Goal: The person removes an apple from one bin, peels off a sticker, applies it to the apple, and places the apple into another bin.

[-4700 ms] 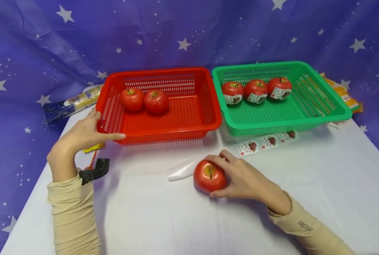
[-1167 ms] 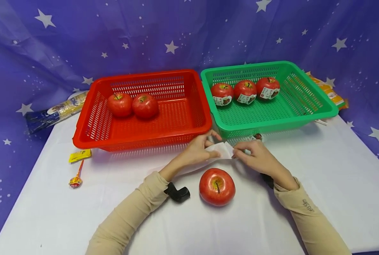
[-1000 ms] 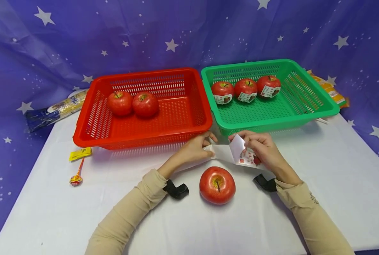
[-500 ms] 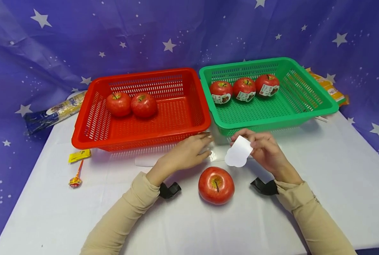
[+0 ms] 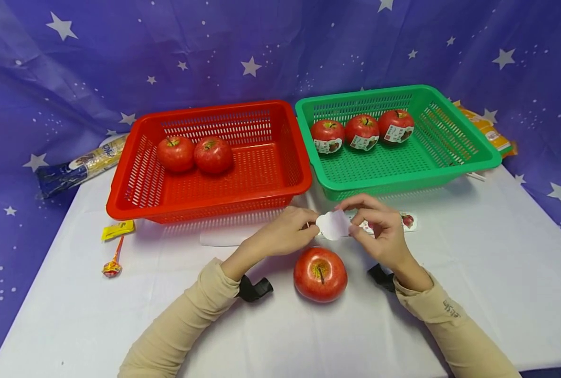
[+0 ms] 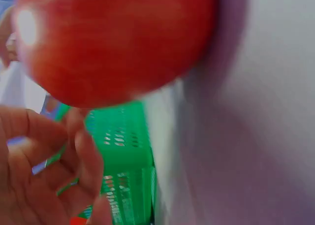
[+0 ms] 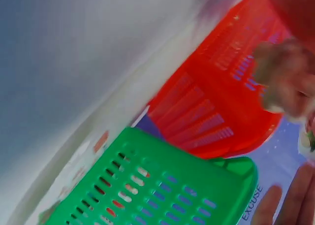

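Observation:
A scalloped white label sticker (image 5: 333, 226) hangs above the tablecloth, its blank back towards the head camera. My right hand (image 5: 379, 228) pinches its right edge between thumb and fingers. At its left edge my left hand (image 5: 285, 231) has loosely curled fingers; whether they touch the sticker is not clear. Just below both hands a large red apple (image 5: 320, 274) stands stem up on the table, with no label on its visible side. Partly hidden behind the right hand lies a strip of printed labels (image 5: 409, 221). In the right wrist view a printed sticker (image 7: 309, 139) shows at the edge.
Behind stand a red basket (image 5: 209, 210) with two unlabelled apples and a green basket (image 5: 403, 181) with three labelled ones. On the left lie a lollipop (image 5: 112, 269), a yellow packet (image 5: 118, 230) and a long bag (image 5: 82, 165). An orange packet (image 5: 490, 131) is beyond the green basket.
The apple was set down and the right hand let it go. That hand peeled a sticker off the strip and brought it left. The left hand left the red basket and came to the sticker.

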`<state>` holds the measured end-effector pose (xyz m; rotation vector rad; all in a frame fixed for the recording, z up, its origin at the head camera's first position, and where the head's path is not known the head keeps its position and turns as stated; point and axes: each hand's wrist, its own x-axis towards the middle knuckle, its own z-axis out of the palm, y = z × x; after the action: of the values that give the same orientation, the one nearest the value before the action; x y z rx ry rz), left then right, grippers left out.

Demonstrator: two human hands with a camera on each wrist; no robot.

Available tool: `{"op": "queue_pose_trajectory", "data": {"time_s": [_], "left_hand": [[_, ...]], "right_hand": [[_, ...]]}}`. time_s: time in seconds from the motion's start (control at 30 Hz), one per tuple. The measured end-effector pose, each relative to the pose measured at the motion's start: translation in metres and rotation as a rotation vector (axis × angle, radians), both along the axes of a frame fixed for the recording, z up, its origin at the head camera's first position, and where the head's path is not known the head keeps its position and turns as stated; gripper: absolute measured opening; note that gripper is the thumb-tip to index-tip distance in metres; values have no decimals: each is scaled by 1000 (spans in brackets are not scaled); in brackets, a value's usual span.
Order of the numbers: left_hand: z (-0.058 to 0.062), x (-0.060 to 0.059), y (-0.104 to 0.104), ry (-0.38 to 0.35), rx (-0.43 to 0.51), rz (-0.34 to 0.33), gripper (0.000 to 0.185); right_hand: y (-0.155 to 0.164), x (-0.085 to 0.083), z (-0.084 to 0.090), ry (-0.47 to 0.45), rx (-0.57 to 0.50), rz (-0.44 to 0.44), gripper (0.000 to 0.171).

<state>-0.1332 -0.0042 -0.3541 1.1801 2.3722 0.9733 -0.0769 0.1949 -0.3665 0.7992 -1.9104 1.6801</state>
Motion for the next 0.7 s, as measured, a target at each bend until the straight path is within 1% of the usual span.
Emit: {"op": "queue_pose_trajectory", "data": {"time_s": [0.07, 0.13, 0.2, 0.23, 0.3, 0.37, 0.4, 0.47, 0.57, 0.63, 0.7], "left_hand": [[-1, 1, 1, 8, -23, 58, 21], [-1, 1, 1, 21, -25, 99, 20], [0, 2, 1, 5, 10, 87, 18], [1, 3, 1, 5, 33, 66, 17], [0, 3, 2, 9, 83, 6, 17], [-1, 4, 4, 2, 117, -59, 16], [-2, 4, 4, 1, 130, -83, 16], [-4, 4, 4, 0, 143, -110, 15], [-5, 4, 4, -14, 148, -134, 12], [-5, 4, 4, -33, 149, -138, 12], [-5, 3, 4, -66, 146, -120, 13]], "right_hand": [[1, 0, 0, 43, -88, -75, 18], [2, -2, 0, 96, -162, -179, 15], [3, -3, -1, 153, -182, -264, 14], [4, -4, -1, 177, -151, -287, 14], [4, -6, -3, 219, -33, -272, 14], [3, -7, -5, 239, 102, -201, 14], [2, -7, -5, 232, 170, -164, 15], [1, -6, -7, 182, 263, -104, 19], [1, -4, -7, 45, 347, -62, 28], [1, -2, -7, -30, 374, -50, 39], [0, -1, -6, -48, 383, -46, 48]]}}
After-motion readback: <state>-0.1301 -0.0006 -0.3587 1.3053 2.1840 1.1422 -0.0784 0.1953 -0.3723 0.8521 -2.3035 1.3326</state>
